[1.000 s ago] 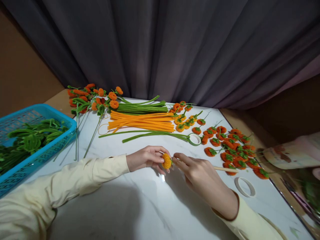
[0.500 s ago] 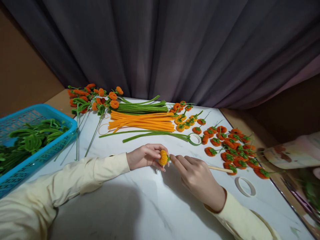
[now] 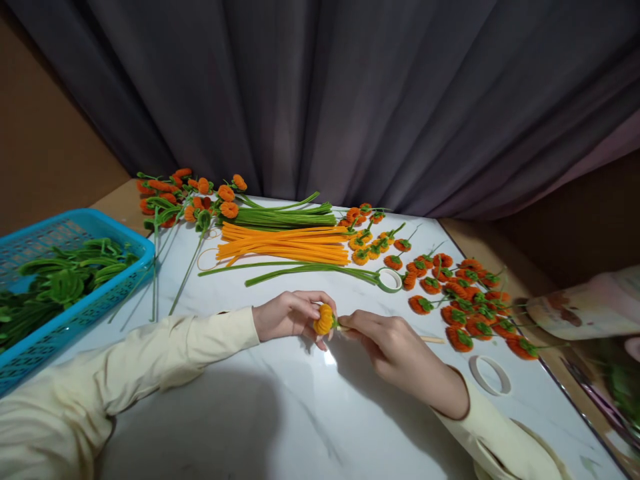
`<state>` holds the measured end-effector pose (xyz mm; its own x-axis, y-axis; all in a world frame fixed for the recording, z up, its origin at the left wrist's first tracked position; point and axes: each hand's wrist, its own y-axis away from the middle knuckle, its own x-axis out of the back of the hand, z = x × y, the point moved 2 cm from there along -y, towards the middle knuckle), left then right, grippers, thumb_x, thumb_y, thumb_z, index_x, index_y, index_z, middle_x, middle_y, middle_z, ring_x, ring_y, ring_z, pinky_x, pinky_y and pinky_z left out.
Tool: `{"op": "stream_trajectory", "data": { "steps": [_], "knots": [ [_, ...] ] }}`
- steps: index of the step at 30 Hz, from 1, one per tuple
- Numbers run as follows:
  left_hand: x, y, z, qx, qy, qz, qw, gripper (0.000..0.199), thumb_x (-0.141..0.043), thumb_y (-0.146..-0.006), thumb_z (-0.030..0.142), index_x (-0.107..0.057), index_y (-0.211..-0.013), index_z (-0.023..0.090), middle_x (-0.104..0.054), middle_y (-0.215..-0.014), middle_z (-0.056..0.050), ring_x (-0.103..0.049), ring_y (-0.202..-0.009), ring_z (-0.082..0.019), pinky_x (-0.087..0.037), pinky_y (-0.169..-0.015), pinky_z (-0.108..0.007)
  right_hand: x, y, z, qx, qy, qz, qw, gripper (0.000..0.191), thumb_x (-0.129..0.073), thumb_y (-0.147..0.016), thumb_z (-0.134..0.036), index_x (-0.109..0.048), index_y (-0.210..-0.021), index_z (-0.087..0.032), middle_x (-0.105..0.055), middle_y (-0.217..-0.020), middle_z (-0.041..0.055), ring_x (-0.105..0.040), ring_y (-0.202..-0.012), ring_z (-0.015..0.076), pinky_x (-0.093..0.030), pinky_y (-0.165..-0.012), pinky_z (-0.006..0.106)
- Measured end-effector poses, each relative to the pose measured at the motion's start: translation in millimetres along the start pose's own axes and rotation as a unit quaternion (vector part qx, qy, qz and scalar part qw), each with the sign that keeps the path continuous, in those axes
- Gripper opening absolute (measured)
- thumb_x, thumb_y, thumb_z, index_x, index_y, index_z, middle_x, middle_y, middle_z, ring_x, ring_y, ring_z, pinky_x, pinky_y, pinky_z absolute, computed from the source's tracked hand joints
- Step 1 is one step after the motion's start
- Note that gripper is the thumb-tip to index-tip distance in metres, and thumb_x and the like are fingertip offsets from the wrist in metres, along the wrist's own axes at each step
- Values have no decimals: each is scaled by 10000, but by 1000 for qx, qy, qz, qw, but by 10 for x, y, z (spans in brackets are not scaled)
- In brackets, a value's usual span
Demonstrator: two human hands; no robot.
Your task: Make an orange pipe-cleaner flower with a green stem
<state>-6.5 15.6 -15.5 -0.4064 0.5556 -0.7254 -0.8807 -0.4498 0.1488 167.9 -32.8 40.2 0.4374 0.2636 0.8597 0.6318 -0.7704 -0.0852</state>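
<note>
Between the fingertips of my left hand is a small yellow-orange pumpkin made of pipe cleaner, its green top turned to the right. My right hand pinches a thin wooden stick, whose tail end sticks out behind the palm. The stick's front end meets the pumpkin's green top; whether it goes inside I cannot tell. Beyond my hands lie orange pipe cleaners, with green pipe cleaners behind them. A roll of green tape lies at the tips of the longer green stems.
Many finished orange pumpkins spread over the right of the white table, near a white tape roll. A blue basket of green pieces stands left. Stemmed orange pumpkins lie at the back left. A cup is far right.
My right hand has shifted slightly, and less of the stick shows behind it. The pumpkin has moved a little left and turned in my left fingers.
</note>
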Motion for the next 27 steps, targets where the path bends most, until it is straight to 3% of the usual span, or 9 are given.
{"op": "stream_trajectory", "data": {
  "steps": [9,15,21,24,27],
  "knots": [
    [-20,-3,-28,22,-30,-17,999,252,-526,-621,128,-639,-834,58,-648,-685,-107,-609,-636,-201,-507,-611,-351,22,-35,-3,-28,-97,-29,994,242,-461,-814,-33,-630,-907,-179,-654,-814,17,-566,-664,104,-376,-598,189],
    [-39,6,-32,38,-58,-20,997,236,-538,-611,131,-655,-808,71,-658,-697,-86,-618,-624,-192,-516,-661,-362,-14,-27,11,-53,-98,-40,993,322,-475,-739,27,-660,-874,-200,-663,-793,-6,-581,-678,107,-381,-608,193],
    [-65,14,-59,61,-96,-13,993,223,-559,-604,132,-666,-796,89,-665,-697,-65,-619,-586,-174,-511,-627,-326,-22,3,-29,-91,-70,-39,993,280,-487,-710,29,-662,-767,-183,-659,-740,-6,-566,-627,109,-365,-559,198],
    [-33,10,-42,27,-74,-2,997,229,-552,-595,127,-669,-787,85,-664,-694,-75,-614,-585,-177,-510,-586,-316,13,-8,4,-87,-84,-36,992,236,-503,-777,-50,-677,-846,-193,-672,-762,0,-558,-603,106,-380,-552,199],
    [36,-1,31,-59,-40,45,996,234,-553,-584,137,-668,-779,77,-662,-698,-97,-606,-631,-187,-507,-553,-296,50,-33,110,-112,-69,23,991,233,-498,-846,-167,-644,-1027,-184,-684,-777,12,-558,-557,108,-413,-552,212]
  ]
}}
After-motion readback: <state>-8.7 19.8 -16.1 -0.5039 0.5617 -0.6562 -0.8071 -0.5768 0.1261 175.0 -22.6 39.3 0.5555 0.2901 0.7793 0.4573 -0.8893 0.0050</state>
